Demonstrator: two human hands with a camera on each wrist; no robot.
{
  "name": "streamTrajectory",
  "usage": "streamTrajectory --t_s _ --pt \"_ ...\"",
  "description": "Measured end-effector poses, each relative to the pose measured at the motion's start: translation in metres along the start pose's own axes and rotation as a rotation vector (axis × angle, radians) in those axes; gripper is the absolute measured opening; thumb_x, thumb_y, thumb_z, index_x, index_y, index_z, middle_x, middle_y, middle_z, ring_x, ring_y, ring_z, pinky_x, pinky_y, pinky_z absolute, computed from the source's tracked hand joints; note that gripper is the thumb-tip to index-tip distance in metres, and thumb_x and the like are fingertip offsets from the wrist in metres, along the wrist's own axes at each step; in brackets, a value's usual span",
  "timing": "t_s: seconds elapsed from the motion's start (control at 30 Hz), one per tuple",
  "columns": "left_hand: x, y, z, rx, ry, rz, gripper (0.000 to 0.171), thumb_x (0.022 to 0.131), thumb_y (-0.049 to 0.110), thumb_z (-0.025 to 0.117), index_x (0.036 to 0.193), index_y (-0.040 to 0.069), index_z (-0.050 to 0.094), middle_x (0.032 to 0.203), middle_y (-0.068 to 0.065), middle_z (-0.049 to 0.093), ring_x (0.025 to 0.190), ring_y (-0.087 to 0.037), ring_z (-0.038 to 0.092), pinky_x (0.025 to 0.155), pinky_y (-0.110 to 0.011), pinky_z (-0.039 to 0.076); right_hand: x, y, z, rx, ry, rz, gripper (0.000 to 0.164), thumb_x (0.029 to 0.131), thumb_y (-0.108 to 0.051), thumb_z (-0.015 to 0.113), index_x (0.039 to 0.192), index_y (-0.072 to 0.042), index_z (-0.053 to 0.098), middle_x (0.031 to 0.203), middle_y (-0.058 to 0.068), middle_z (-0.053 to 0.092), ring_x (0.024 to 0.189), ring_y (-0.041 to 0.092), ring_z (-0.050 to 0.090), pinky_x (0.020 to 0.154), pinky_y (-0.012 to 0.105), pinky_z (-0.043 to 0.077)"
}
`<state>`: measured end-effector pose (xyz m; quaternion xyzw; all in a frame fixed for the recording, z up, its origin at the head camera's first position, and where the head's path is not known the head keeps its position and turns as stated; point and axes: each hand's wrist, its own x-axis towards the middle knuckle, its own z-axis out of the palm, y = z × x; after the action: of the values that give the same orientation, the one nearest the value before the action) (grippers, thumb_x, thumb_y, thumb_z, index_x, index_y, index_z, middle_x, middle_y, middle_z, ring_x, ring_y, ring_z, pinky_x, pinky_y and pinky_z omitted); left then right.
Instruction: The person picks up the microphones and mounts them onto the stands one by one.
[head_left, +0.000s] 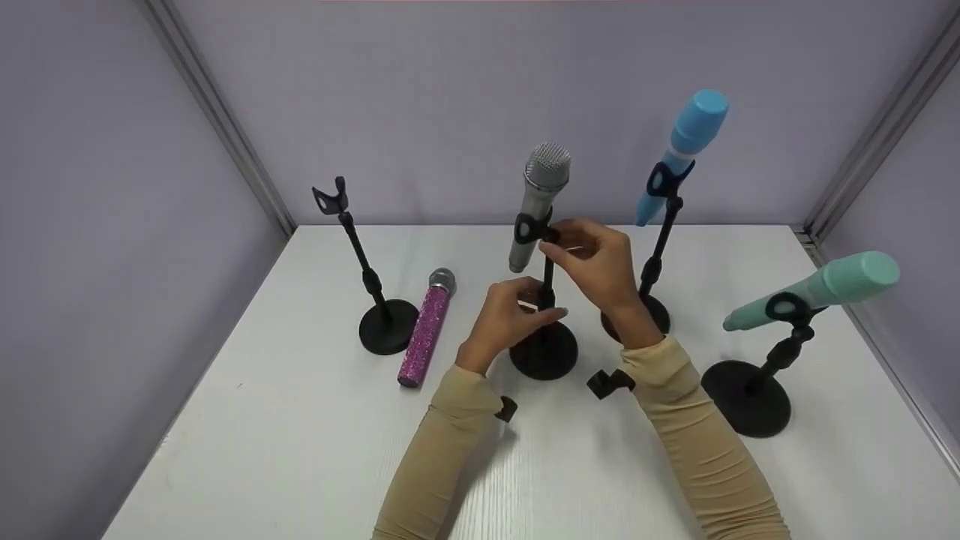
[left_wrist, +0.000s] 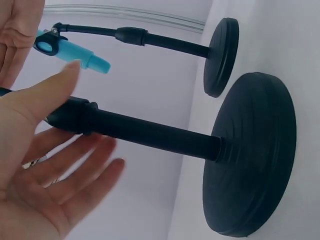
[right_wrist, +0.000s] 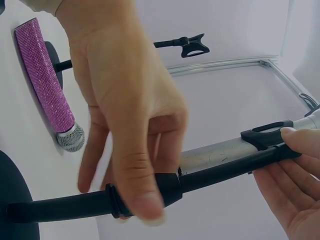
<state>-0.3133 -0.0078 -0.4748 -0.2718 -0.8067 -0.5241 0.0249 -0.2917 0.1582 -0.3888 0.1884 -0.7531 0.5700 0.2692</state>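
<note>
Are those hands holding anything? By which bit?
The right hand pinches the silver microphone's stand near its top clip. The left hand is around the stand's collar; whether it grips, I can't tell.

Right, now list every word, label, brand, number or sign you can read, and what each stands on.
None: no readable text shows on the pink microphone, blue microphone, green microphone or black stands.
Silver microphone: faint dark marks on its body, too small to make out as text.
</note>
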Motion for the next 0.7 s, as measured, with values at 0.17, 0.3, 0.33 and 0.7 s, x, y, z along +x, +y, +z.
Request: streamTrajectory --t_s 0.17,0.3,0.33,0.7 --pt "0.0016 0.001 0.0004 -0.037 0.055 0.078 0.027 0.088 0.022 0.083 0.106 0.006 0.072 0.098 -0.008 0.078 0.091 -0.016 0.075 0.082 -0.028 0.063 0.0006 0.0007 0.0004 0.007 -0.002 -0.009 0.019 0.086 -0.008 0.083 0.103 0.0 0.077 0.094 0.016 0.078 0.085 0.001 0.073 0.074 0.02 0.061" --pt "0.0013 0.0016 -0.0019 -0.031 0.035 0.09 0.024 0.09 0.019 0.081 0.108 0.005 0.073 0.1 -0.01 0.079 0.093 -0.018 0.076 0.083 -0.027 0.062 0.0009 0.0006 0.0005 0.011 -0.004 -0.008 0.019 0.087 -0.008 0.082 0.103 0.0 0.077 0.095 0.015 0.078 0.085 0.001 0.073 0.075 0.02 0.061" --pt "0.0014 0.0019 -0.0027 -0.031 0.02 0.096 0.023 0.091 0.017 0.08 0.109 0.004 0.073 0.101 -0.011 0.079 0.094 -0.019 0.077 0.084 -0.027 0.062 0.001 0.0005 0.0005 0.013 -0.005 -0.008 0.019 0.087 -0.008 0.082 0.103 0.0 0.076 0.095 0.016 0.078 0.085 0.001 0.073 0.075 0.021 0.061" --pt "0.0021 0.0036 -0.0057 -0.053 -0.156 0.093 0.029 0.1 0.0 0.062 0.127 -0.007 0.065 0.118 -0.018 0.075 0.11 -0.027 0.073 0.099 -0.03 0.058 0.0001 -0.0001 0.0012 0.016 0.006 -0.014 0.017 0.088 -0.01 0.082 0.101 0.0 0.077 0.093 0.018 0.077 0.084 0.004 0.073 0.075 0.019 0.06"
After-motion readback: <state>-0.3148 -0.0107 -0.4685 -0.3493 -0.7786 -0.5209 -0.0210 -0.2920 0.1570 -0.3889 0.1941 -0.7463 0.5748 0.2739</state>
